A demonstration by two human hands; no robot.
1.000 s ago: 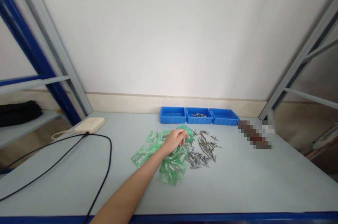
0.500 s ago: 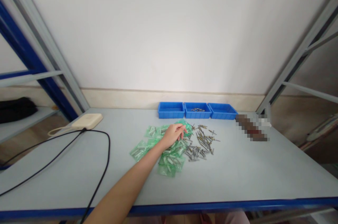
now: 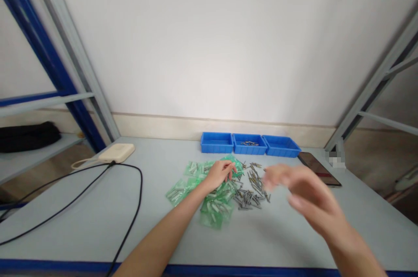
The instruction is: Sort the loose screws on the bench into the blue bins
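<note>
My left hand (image 3: 222, 173) rests over a heap of green plastic bags (image 3: 214, 216), its fingers curled together at the heap's right side. What those fingers hold, if anything, is hidden. Thin metal parts show through the clear bags. Loose metal pins (image 3: 250, 198), silver and brassy, lie in a pile just right of the bags. Above the table, to the right of this pile, my right hand (image 3: 310, 190) is smeared by motion. A gap shows between its thumb and bent fingers, with nothing visible in it.
Three blue bins stand in a row by the wall: a left bin (image 3: 217, 148), a middle bin (image 3: 250, 150) with a few pins inside, and a right bin (image 3: 282, 150). A tablet or phone (image 3: 321, 170) lies at right. A cream box (image 3: 116, 152) and black cable (image 3: 140, 181) are at left.
My right hand has come into view from the right and is over the table beside the pins. My left hand stays at the bags. The camera view has shifted slightly.
</note>
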